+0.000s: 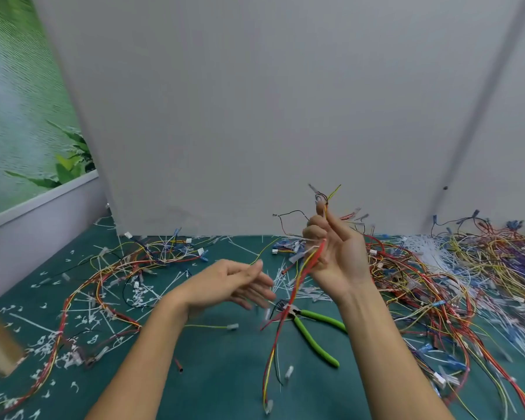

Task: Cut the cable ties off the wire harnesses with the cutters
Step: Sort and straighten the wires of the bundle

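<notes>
holding one harness up, cutters idle on the bench
my right hand [337, 256] grips a red-and-yellow harness [303, 269] in curled fingers [314, 231]; my left hand [234, 283] is open and relaxed, holding nothing. the cutters [315, 334] lie untouched on the bench [225, 374] beneath. snipped white ties [140, 295] litter the left side; i judge the large tangle [482, 268] at right is work outstanding. a grey panel [255, 101] stands behind, a green poster [19, 101] far left.

A small assembly workstation: a green-matted worktop [219, 374] set against a plain grey partition [255, 116], strewn with wire harnesses [437, 283], cut cable ties [82, 322] and green-handled cutters [312, 331].
</notes>
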Motion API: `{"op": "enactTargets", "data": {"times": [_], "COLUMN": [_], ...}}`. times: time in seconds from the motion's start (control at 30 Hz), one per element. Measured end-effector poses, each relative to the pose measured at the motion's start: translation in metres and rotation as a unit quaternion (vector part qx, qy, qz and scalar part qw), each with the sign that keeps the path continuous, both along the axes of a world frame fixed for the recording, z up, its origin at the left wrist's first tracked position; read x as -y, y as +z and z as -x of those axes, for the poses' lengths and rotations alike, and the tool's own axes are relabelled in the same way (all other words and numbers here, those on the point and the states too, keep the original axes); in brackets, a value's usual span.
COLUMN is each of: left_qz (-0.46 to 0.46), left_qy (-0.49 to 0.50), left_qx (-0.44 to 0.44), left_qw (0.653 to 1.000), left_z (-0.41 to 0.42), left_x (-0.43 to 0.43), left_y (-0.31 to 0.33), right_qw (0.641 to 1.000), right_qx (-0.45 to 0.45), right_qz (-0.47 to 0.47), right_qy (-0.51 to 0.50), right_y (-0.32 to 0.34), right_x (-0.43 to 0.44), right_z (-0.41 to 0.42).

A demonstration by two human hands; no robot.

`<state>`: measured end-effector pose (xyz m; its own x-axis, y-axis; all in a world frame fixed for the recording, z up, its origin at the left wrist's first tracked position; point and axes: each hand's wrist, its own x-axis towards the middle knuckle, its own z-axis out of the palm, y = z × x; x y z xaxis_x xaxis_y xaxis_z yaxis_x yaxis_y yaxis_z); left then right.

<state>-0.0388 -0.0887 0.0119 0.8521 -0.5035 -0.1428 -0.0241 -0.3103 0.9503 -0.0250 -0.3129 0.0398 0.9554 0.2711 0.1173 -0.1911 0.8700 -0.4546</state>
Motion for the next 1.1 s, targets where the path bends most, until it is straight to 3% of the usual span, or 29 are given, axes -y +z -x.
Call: {"op": "enactTargets", "data": {"times": [0.07, 0.2, 0.33, 0.47, 0.63, 0.93, 1.1], "left_qz": [0.061, 0.052, 0.115, 0.191, 0.228, 0.177, 0.14], "left_qy": [-0.087, -0.154, -0.038, 0.11, 0.192, 0.149, 0.157], "left_qx": [-0.023, 0.033, 0.063, 0.112, 0.154, 0.182, 0.244], "left_qw": [0.994, 0.986, 0.991, 0.969, 0.942, 0.956, 0.947], "left_z": [0.007, 0.014, 0.011, 0.003, -0.002, 0.003, 0.01], "left_x": [0.009, 0.011, 0.001, -0.012, -0.022, -0.026, -0.016], "left_y": [0.003, 0.005, 0.009, 0.012, 0.017, 0.024, 0.029], "right_qw": [1.0, 0.998, 0.999, 0.996, 0.993, 0.99, 0.997], "right_qx": [0.0, -0.005, -0.01, -0.03, -0.052, -0.081, 0.004], "right_qz": [0.018, 0.045, 0.039, 0.071, 0.098, 0.093, 0.072], "right_qy": [-0.01, -0.039, -0.035, -0.033, -0.045, -0.063, 0.02], "right_y": [-0.001, -0.006, -0.01, -0.014, -0.015, -0.025, -0.021], "right_x": [-0.004, -0.006, -0.001, 0.002, 0.0, 0.005, 0.003], "right_z": [0.001, -0.002, -0.007, -0.01, -0.01, -0.016, -0.008]}}
